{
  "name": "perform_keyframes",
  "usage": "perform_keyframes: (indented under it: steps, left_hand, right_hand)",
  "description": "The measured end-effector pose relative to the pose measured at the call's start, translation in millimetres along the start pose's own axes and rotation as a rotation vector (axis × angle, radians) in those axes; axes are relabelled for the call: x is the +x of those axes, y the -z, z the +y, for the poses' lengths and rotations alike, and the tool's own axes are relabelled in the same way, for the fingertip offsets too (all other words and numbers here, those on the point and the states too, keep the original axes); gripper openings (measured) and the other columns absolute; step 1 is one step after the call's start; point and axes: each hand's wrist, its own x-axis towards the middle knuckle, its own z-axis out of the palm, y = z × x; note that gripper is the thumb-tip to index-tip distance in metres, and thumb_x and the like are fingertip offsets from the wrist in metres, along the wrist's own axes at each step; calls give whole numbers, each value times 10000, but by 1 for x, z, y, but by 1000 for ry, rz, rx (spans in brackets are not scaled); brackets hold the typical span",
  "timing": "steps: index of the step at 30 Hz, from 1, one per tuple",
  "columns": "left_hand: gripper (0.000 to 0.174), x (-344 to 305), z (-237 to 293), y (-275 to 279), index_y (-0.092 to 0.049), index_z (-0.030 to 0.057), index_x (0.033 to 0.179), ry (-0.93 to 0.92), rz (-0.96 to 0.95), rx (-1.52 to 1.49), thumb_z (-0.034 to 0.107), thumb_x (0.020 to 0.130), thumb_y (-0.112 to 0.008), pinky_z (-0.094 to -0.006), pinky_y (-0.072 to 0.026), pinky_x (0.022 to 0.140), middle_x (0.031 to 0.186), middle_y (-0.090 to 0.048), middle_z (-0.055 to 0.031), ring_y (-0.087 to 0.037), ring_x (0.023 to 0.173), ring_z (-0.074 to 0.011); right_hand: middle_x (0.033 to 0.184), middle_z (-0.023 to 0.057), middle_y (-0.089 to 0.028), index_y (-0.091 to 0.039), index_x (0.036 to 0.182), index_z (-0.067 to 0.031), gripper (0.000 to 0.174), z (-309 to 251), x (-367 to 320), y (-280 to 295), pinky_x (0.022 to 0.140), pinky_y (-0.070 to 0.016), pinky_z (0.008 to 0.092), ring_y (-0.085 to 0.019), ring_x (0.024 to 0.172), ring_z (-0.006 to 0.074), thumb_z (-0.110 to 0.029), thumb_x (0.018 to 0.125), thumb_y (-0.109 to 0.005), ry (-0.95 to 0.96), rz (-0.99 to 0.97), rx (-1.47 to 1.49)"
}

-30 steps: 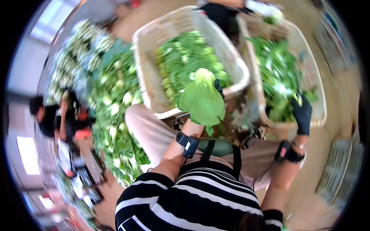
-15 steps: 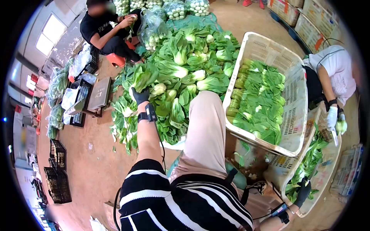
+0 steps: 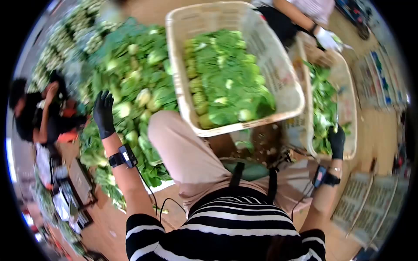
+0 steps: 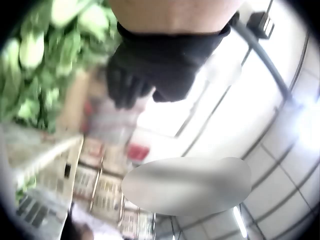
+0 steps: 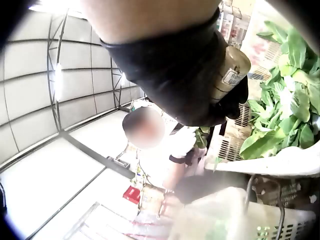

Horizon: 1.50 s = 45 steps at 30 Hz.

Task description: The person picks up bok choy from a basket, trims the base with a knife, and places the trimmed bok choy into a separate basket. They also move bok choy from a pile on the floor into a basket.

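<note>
My left hand, in a black glove, hangs with fingers extended over the near left side of a big heap of bok choy. Nothing is held in it. My right hand, also black-gloved, is at the near end of the right crate, beside loose green leaves. In the right wrist view its fingers curl round a thick beige handle with a printed label; the tool's other end is hidden. A large pale crate in front of me holds bok choy laid in rows.
Another person's white-gloved hand works at the right crate's far end. At the left a person in black sits beside the heap. Stacked crates stand at the right. A scale stands at the lower left.
A second ago my left hand held a bok choy before the large crate; it then swung left over the heap and is now empty. My right hand stays by the right crate.
</note>
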Motion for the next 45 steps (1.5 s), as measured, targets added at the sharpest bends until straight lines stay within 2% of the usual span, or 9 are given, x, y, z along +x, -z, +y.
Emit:
perform_keyframes:
  steps: [3, 7, 11, 15, 21, 25, 28, 33, 45]
  left_hand:
    - [385, -8, 15, -188, -409, -19, 1248, 107, -479, 127, 162, 908, -410, -315, -452, 836, 1047, -593, -138, -587, 932, -208]
    - [364, -35, -82, -340, -495, 63, 1205, 303, -1161, 426, 136, 850, -517, -288, -464, 799, 1015, -620, -112, -595, 884, -170]
    - [296, -45, -241, -369, -638, 46, 943, -163, -1645, 1503, 168, 685, -559, -398, -478, 759, 918, -614, -209, -586, 846, -355]
    - [581, -61, -319, -330, -635, 4, 908, 37, -1782, 1564, 461, 560, -726, -399, -468, 784, 906, -626, -198, -589, 877, -336]
    - [491, -71, -298, -340, -642, 12, 883, 128, -1618, 1689, 402, 591, -699, -394, -476, 768, 894, -623, -205, -597, 847, -340]
    - [278, -46, -267, -335, -660, 56, 791, -169, -1381, 1741, 272, 617, -633, -410, -490, 707, 778, -634, -164, -609, 727, -338]
    - [228, -21, -212, -341, -666, 83, 792, -249, -1660, 1811, 232, 626, -618, -411, -492, 690, 772, -640, -150, -613, 685, -327]
    - [205, -39, -219, -335, -663, 61, 804, -75, -1340, 1390, 183, 668, -570, -406, -485, 733, 835, -631, -185, -607, 778, -346]
    - [453, -70, -285, -362, -668, 62, 885, 184, -1792, 1893, 405, 590, -675, -359, -480, 774, 957, -628, -173, -598, 887, -306]
  right_hand:
    - [693, 79, -596, -564, 951, -16, 177, -27, -2, 5, 537, -454, 275, -555, 565, 130, -138, 825, -591, 80, 109, 226]
    - [712, 28, -599, -562, 1026, -12, 205, -74, -9, 10, 520, -467, 239, -570, 598, 93, -125, 855, -574, -25, 21, 601]
    - [725, 117, -615, -565, 1038, -2, 272, -84, -3, 14, 567, -462, 299, -597, 634, 160, -118, 799, -622, 102, 31, 205]
    - [765, 162, -619, -569, 1038, -16, 275, -93, -7, 28, 592, -458, 310, -596, 630, 218, -80, 773, -607, 1, -83, 381]
    - [738, 183, -607, -568, 1051, -33, 315, -109, -8, 32, 563, -455, 317, -590, 591, 266, -81, 744, -622, 71, -82, 342]
    - [767, 187, -613, -571, 1052, -39, 323, -110, -16, 37, 576, -460, 329, -597, 629, 309, -107, 743, -636, -1, -105, 382]
    - [789, 186, -613, -577, 1046, -53, 321, -116, -26, 37, 584, -462, 345, -598, 662, 331, -129, 741, -641, 76, -67, 399]
    - [755, 182, -591, -576, 1036, -85, 312, -124, -37, 33, 556, -446, 388, -565, 649, 361, -139, 735, -636, 195, -86, 387]
    - [768, 174, -609, -577, 1029, -84, 310, -102, -41, 27, 575, -464, 391, -586, 669, 350, -187, 742, -634, 141, -109, 294]
